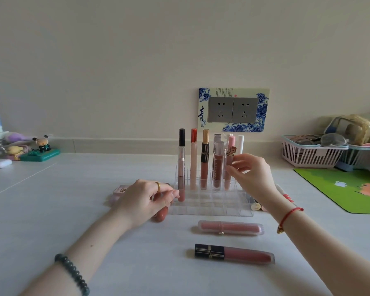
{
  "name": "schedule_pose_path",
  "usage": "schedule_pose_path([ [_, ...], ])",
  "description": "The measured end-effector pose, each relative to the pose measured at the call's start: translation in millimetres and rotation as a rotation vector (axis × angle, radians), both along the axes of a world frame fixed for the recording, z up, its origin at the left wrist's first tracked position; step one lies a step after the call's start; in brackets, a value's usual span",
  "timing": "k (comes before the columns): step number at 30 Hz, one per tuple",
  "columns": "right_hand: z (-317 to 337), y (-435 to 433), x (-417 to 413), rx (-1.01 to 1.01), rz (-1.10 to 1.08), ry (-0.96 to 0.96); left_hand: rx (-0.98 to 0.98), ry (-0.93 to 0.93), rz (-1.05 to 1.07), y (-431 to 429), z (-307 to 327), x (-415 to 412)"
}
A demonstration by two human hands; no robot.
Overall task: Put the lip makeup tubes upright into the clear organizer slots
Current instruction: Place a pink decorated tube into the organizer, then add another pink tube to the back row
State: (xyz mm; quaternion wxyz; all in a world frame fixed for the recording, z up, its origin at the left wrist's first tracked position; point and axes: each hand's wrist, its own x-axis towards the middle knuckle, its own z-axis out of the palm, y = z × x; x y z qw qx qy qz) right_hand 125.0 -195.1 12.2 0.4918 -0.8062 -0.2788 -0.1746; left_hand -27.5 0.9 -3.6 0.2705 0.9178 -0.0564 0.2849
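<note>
A: Free room?
B: Front slots of clear organizer [212, 210], open from above; bare bench [137, 263] at near left.
A: Obstacles?
B: Upright tubes [193, 165] filling back row; pink cased tube [230, 227] and dark-capped tube [233, 254] lying flat just in front.

The left forearm reaches from 7 o'clock toward 1 o'clock, wrist low over the tabletop [137, 263]. The left grip [143, 199] is knuckles-up, its fingers curled round a reddish-brown tube [161, 214], fingertips pointing to 3 o'clock. The right forearm slants from 5 o'clock toward 11 o'clock, wrist raised. The right grip [251, 174] sits at 2 o'clock of the left, thumb and fingertips pinching a pink tube [231, 141].
</note>
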Motion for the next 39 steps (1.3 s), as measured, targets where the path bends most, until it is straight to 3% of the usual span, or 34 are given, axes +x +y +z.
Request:
schedule_pose_path([
  [18, 12.1, -34.7, -15.9, 0.056, 0.01, -0.092, 0.023, 0.059, -0.028, -1.8, -2.7, 1.1],
  [21, 12.7, -41.9, -27.6, -0.088, 0.167, -0.079, 0.004, 0.061, -0.06, -0.8, -4.5, 3.3],
  [24, 9.9, -48.3, -42.8, -0.359, 0.34, -0.059, 0.044, 0.025, -0.107, -7.2, -4.4, 3.7],
  [29, 0.6, -44.7, -55.5, -0.784, 0.355, -0.176, 0.122, 0.043, -0.182, -23.2, -7.1, 4.5],
  [39, -4.0, -42.8, -60.4, -0.805, 0.421, -0.21, 0.18, 0.11, -0.199, -31.1, -12.8, 6.0],
])
